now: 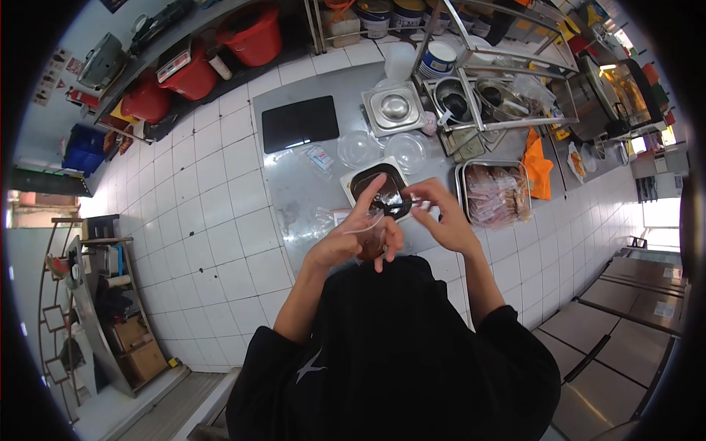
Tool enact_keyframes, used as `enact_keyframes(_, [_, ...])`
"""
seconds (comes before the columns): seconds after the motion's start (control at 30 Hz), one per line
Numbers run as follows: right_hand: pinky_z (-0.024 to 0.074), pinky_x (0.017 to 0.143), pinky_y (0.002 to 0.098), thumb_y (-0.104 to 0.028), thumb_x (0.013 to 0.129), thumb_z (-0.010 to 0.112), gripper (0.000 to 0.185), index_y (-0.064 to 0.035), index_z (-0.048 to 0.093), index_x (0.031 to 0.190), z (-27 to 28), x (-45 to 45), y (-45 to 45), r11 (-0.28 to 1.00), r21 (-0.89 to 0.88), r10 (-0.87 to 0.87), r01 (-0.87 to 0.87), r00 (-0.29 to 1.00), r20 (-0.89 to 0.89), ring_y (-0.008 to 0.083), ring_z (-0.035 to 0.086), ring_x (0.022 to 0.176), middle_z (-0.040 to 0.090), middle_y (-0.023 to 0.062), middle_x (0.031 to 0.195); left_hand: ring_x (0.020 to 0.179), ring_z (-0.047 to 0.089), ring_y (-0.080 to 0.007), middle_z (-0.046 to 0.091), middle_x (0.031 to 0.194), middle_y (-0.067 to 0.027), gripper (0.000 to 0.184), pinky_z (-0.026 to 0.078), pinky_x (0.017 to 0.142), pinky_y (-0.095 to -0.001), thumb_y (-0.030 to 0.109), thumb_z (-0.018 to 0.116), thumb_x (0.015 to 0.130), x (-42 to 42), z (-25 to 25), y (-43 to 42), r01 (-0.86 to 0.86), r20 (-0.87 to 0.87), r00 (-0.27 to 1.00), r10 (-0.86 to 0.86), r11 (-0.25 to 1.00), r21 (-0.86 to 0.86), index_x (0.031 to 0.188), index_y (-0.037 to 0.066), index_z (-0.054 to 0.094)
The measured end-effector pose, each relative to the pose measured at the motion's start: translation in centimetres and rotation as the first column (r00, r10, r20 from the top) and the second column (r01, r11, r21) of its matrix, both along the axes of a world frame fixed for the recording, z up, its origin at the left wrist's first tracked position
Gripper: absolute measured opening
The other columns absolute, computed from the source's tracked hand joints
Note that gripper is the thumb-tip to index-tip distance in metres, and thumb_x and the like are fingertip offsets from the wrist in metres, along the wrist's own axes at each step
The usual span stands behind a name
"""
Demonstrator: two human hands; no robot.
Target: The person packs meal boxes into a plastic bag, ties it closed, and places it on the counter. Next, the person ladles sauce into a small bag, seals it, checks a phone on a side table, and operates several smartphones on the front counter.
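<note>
My left hand point(349, 239) is curled around a clear plastic tub point(371, 237), whose thin rim shows between thumb and fingers. Something brownish shows through its side. Pinched in my right hand point(447, 220) is a dark, thin-handled utensil point(413, 204); its working end is hard to make out near the tub. Just beyond both hands stands a rectangular metal pan point(348, 178) of glossy dark brown sauce point(373, 178). Two clear round lids or tubs, one at the left point(358, 150) and one at the right point(405, 153), lie behind the pan.
The steel table point(283, 180) carries a black flat panel point(299, 123), a small packet point(320, 158) and a metal tray with a round bowl point(395, 109). At right are a tray of wrapped food point(494, 192), an orange cloth point(538, 165) and a metal rack point(478, 95).
</note>
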State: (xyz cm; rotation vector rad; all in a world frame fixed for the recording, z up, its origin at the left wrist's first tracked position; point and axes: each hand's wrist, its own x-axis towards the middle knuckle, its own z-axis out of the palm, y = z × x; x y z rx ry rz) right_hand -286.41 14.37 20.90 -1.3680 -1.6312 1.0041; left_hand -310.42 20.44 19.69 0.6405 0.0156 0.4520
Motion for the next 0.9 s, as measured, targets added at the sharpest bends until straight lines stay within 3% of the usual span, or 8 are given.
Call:
enact_keyframes(0.03, [0.0454, 0.079, 0.0299, -0.015, 0.090, 0.068, 0.027, -0.0051, 0.067, 0.115, 0.8, -1.0, -0.1, 0.997, 0.001, 0.080, -0.082, 0.979, -0.186, 0.0173, 0.058, 0.095, 0.059, 0.0079, 0.109, 0.089, 0.068, -0.0338, 0.061, 0.106, -0.0256, 0.122, 0.062, 0.061, -0.0398, 0.018, 0.065, 0.068, 0.7, -0.3, -0.1, 0.019, 0.022, 1.000, -0.019, 1.000, 0.015, 0.161, 0.025, -0.014])
enact_keyframes(0.17, [0.0439, 0.081, 0.0289, -0.012, 0.090, 0.072, 0.012, -0.0047, 0.069, 0.099, 0.8, -2.6, -0.2, 0.993, 0.018, 0.114, -0.114, 0.944, -0.311, 0.0139, 0.057, 0.088, 0.061, 0.0062, 0.099, 0.093, 0.068, -0.0379, 0.061, 0.111, -0.0263, 0.123, 0.062, 0.066, -0.0447, 0.029, 0.070, 0.069, 1.5, -0.2, 0.0, 0.047, -0.050, 0.998, -0.043, 0.997, 0.067, 0.161, 0.020, -0.011])
enact_keyframes(0.33, [0.0436, 0.076, 0.0285, -0.010, 0.091, 0.071, 0.010, -0.0029, 0.068, 0.097, 0.4, -3.1, -0.5, 0.997, 0.050, 0.067, -0.055, 0.949, -0.308, 0.0115, 0.056, 0.086, 0.062, 0.0050, 0.094, 0.104, 0.067, -0.0368, 0.057, 0.130, -0.0246, 0.109, 0.060, 0.083, -0.0493, 0.026, 0.061, 0.073, 0.6, 0.1, -0.8, -0.032, -0.133, 0.991, 0.035, 0.999, 0.021, 0.162, 0.020, -0.002])
enact_keyframes(0.57, [0.0416, 0.068, 0.0228, -0.012, 0.093, 0.069, 0.008, -0.0036, 0.068, 0.094, 0.4, -4.8, -0.8, 0.993, -0.115, -0.045, -0.005, 0.902, -0.430, 0.0046, 0.056, 0.068, 0.064, -0.0025, 0.072, 0.108, 0.066, -0.0339, 0.057, 0.131, -0.0225, 0.082, 0.058, 0.087, -0.0473, 0.041, 0.059, 0.089, -1.1, 0.0, -1.2, -0.095, -0.243, 0.964, 0.108, 0.993, 0.066, 0.155, 0.016, 0.017])
enact_keyframes(0.63, [0.0432, 0.074, 0.0242, -0.007, 0.093, 0.068, 0.006, -0.0011, 0.066, 0.095, -0.4, -4.7, -0.9, 0.997, -0.069, -0.058, 0.030, 0.890, -0.452, 0.0072, 0.056, 0.078, 0.062, 0.0012, 0.084, 0.108, 0.067, -0.0304, 0.059, 0.129, -0.0210, 0.064, 0.057, 0.090, -0.0439, 0.040, 0.054, 0.098, -1.4, 0.2, -1.5, -0.145, -0.240, 0.957, 0.160, 0.986, 0.077, 0.149, 0.013, 0.025])
enact_keyframes(0.73, [0.0438, 0.077, 0.0240, -0.004, 0.094, 0.067, 0.005, 0.0001, 0.064, 0.095, -0.4, -4.8, -0.7, 0.994, -0.012, -0.098, 0.106, 0.860, -0.500, 0.0081, 0.056, 0.084, 0.061, 0.0027, 0.090, 0.106, 0.065, -0.0282, 0.062, 0.124, -0.0213, 0.043, 0.054, 0.093, -0.0429, 0.035, 0.045, 0.108, -1.5, -1.1, -2.0, -0.405, -0.287, 0.807, 0.516, 0.838, 0.367, 0.139, 0.010, 0.031])
enact_keyframes(0.77, [0.0436, 0.077, 0.0236, -0.004, 0.094, 0.066, 0.005, 0.0001, 0.063, 0.095, -0.3, -4.9, -0.6, 0.991, 0.002, -0.115, 0.136, 0.846, -0.520, 0.0079, 0.056, 0.084, 0.061, 0.0025, 0.091, 0.104, 0.066, -0.0226, 0.066, 0.117, -0.0177, 0.024, 0.052, 0.092, -0.0366, 0.021, 0.046, 0.109, -1.7, -1.7, -2.0, -0.444, -0.257, 0.784, 0.566, 0.799, 0.406, 0.126, 0.005, 0.041])
enact_keyframes(0.9, [0.0430, 0.077, 0.0232, -0.004, 0.095, 0.066, 0.006, -0.0004, 0.061, 0.095, -0.8, -4.6, -0.7, 0.988, -0.018, -0.138, 0.152, 0.830, -0.540, 0.0072, 0.054, 0.085, 0.059, 0.0013, 0.092, 0.097, 0.068, -0.0200, 0.071, 0.102, -0.0147, 0.017, 0.053, 0.088, -0.0333, 0.015, 0.055, 0.105, -0.5, -0.3, -2.3, -0.471, -0.248, 0.632, 0.734, 0.618, 0.630, 0.114, 0.002, 0.051])
